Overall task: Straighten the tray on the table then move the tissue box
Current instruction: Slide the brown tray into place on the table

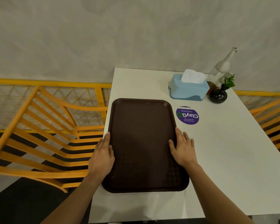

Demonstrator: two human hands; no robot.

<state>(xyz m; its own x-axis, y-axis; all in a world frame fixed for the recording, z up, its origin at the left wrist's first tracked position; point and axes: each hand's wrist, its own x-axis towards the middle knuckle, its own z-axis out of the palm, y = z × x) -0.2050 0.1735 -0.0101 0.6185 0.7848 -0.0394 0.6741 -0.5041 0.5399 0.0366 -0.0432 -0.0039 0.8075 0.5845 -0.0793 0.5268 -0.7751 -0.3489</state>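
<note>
the brown tray [142,143] is seen lying lengthwise on the white table [225,151], close to its left edge. the left hand [102,152] is laid against the left rim, fingers straight and together; the right hand [183,149] is set at the right rim, fingers spread flat, thumb on the tray. the blue tissue box [188,89] is found at the far end, just beside a dark vase [217,95], well apart from both hands.

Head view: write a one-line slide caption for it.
Left hand and right hand flank a brown tray on the white table, blue tissue box beyond.
</note>
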